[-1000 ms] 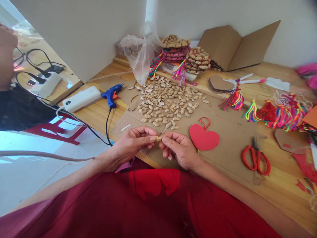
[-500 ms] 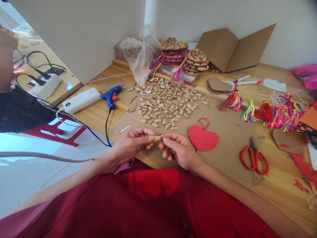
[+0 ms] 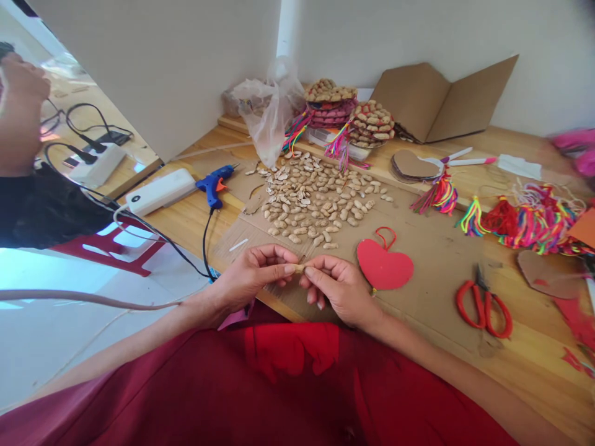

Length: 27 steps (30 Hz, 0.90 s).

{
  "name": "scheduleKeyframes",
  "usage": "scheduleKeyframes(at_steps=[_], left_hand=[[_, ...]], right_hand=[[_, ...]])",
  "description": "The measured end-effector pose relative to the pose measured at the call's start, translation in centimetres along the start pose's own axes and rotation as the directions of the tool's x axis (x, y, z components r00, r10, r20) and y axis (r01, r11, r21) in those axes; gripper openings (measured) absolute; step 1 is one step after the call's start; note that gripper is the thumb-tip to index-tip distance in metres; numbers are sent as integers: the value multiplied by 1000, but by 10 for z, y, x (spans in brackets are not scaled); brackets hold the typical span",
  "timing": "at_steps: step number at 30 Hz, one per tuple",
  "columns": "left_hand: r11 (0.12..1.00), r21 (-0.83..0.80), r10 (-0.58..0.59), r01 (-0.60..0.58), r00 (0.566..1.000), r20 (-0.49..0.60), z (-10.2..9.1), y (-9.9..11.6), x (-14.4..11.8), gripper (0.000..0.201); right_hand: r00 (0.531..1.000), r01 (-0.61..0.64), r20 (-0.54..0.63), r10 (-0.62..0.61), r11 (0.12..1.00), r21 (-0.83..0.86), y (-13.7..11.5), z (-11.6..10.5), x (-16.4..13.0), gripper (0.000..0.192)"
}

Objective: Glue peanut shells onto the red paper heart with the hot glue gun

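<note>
Between my two hands, near the table's front edge, is a single peanut (image 3: 299,268) in its shell. My left hand (image 3: 260,272) pinches one end with thumb and forefinger. The other end is pinched by my right hand (image 3: 337,285), its remaining fingers curled below. Just beyond lies a spread of peanuts (image 3: 325,198), with split shells (image 3: 290,179) at its left side. To the right of my right hand, a red heart (image 3: 385,265) with a red cord loop lies flat on the cardboard sheet (image 3: 418,248).
At left are a blue glue gun (image 3: 214,184) and a white power strip (image 3: 160,191) with cables. Red-handled scissors (image 3: 483,310) and colourful tassels (image 3: 534,217) lie at right. Peanut-covered pieces (image 3: 372,121) and folded cardboard (image 3: 413,99) stand behind. Another person's arm (image 3: 21,124) shows far left.
The camera view has shifted slightly, so the table appears lower and farther right. Both hands still pinch the peanut. The other person's arm at far left has moved into view a little more.
</note>
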<state>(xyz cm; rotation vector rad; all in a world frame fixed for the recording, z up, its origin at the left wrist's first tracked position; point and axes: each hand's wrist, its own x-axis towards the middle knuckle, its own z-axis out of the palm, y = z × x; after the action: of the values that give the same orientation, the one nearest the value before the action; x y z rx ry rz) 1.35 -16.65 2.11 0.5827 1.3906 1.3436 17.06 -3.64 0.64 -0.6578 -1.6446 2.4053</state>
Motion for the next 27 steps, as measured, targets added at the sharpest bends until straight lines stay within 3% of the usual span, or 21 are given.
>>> scheduleKeyframes(at_steps=[5,10,20,25,27], left_hand=[[942,308,183,-135,974,-134,-17,9,7,30],[857,498,280,-131,930,-238,-31,12,16,30],[622,778,416,-92,880,-229,-34,6,20,28],[529,831,536,-172,827,-169,-37,8,17,18],[471,851,574,-231,813,-96,-38,8,17,17]], right_hand=[[999,28,-44,-29,999,-16,9,1,1,32],[999,48,-20,-50,994,-94,13,1,-1,29],[995,83,73,-69,975,-206,16,-1,-3,19],[994,93,79,-76,966,-242,16,-2,-4,16],[990,125,98,-101,950,-285,15,-1,-5,15]])
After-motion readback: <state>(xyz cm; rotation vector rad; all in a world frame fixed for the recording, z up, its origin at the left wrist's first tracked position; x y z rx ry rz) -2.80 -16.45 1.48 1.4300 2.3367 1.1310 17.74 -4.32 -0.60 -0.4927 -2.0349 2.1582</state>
